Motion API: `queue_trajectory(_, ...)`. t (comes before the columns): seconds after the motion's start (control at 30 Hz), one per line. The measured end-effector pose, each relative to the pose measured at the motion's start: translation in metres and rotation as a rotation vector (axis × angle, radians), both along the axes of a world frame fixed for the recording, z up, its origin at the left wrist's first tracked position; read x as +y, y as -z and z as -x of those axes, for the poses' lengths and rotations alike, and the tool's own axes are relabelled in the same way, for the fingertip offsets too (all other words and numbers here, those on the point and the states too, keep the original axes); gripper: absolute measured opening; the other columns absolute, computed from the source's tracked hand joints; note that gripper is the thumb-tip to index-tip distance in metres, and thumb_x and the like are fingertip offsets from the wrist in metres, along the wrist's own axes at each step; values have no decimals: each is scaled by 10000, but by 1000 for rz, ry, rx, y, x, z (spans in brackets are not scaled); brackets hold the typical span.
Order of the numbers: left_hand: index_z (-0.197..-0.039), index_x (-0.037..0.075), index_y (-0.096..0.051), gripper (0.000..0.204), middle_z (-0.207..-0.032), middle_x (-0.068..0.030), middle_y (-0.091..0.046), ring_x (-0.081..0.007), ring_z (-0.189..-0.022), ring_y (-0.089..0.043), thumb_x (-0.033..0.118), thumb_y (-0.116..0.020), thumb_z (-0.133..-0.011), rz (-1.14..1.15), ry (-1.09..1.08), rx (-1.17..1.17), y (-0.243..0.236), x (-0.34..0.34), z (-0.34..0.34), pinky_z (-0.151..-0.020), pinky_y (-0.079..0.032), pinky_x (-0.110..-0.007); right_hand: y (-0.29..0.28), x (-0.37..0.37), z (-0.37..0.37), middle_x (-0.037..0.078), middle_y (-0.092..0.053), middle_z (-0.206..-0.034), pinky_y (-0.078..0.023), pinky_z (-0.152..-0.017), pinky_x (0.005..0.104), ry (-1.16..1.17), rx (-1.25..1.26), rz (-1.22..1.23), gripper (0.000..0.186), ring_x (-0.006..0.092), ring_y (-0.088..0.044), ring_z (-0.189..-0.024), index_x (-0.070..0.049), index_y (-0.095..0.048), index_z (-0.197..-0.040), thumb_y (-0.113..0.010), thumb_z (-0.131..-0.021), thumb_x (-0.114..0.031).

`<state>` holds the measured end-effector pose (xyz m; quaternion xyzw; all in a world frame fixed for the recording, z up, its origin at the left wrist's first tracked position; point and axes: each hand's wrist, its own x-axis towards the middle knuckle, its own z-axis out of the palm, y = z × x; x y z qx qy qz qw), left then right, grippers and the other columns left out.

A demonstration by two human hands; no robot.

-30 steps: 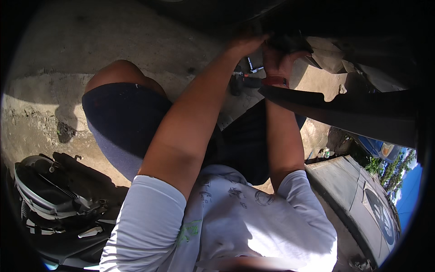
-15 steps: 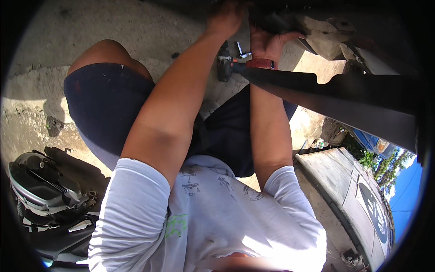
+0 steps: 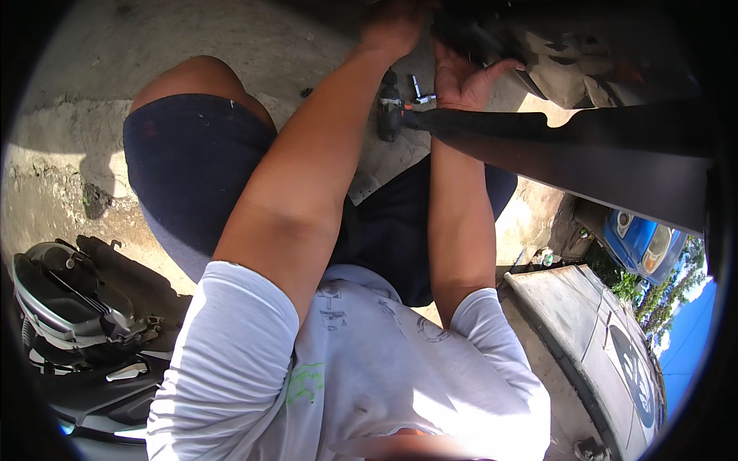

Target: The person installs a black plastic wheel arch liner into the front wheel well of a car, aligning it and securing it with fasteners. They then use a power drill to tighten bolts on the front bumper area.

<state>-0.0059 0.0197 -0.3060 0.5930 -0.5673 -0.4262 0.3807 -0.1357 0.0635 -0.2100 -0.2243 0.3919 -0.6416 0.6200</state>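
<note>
slightly away from the right grip (image 3: 463, 83), the left grip (image 3: 393, 31) has been drawn. the left edge of the bodywork (image 3: 567, 73) lies beside the spread right thumb (image 3: 506, 65); neither hold can be told. handling from below seems in hand, calling for steadiness.

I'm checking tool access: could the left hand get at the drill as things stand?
Probably yes: the drill shows beside the left forearm, mostly uncovered, so the left hand could just draw back.

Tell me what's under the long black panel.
The right forearm passes beneath the panel, with the right hand showing beyond its edge. The wrist is covered, so anything on it cannot be seen.
</note>
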Motion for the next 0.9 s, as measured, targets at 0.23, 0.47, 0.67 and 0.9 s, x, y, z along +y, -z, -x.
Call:
queue_trajectory(0.23, -1441, 331, -625, 386, -1338, -106, -691, -331, -1230, -669, 364, -478, -1086, 200, -41, -319, 10, 10, 14, -1064, -536, -488, 1, -6, -5, 146, -428, -1613, -334, -1230, 707, 76, -176, -20, 1152, 381, -410, -1484, -135, -424, -1586, -765, -730, -828)
queue_trajectory(0.47, -1601, 281, -443, 542, -1416, -158, -608, -371, -1325, -582, 213, -427, -1063, 176, 155, -145, -6, 10, 0, -1125, -499, -491, 8, -3, -1, 158, -414, -1615, -351, -1240, 673, 142, -191, -30, 1198, 396, -405, -1494, -102, -391, -1591, -835, -702, -771)
queue_trajectory(0.67, -1363, 211, -718, 384, -1222, -199, -711, -358, -1221, -653, 208, -458, -1081, 254, -111, -153, -7, 8, 6, -1109, -498, -479, -3, 3, -2, 189, -329, -1688, -237, -1248, 742, 148, -229, -118, 1294, 446, -321, -1547, -113, -337, -1637, -735, -686, -895)
queue_trajectory(0.9, -1329, 168, -708, 448, -1419, -179, -645, -406, -1298, -619, 496, -535, -1077, 245, -118, -291, -2, 7, 15, -1089, -482, -567, -19, -9, -1, 168, -353, -1690, -254, -1248, 687, 210, -186, -67, 1276, 418, -308, -1556, -138, -354, -1645, -529, -731, -1011)
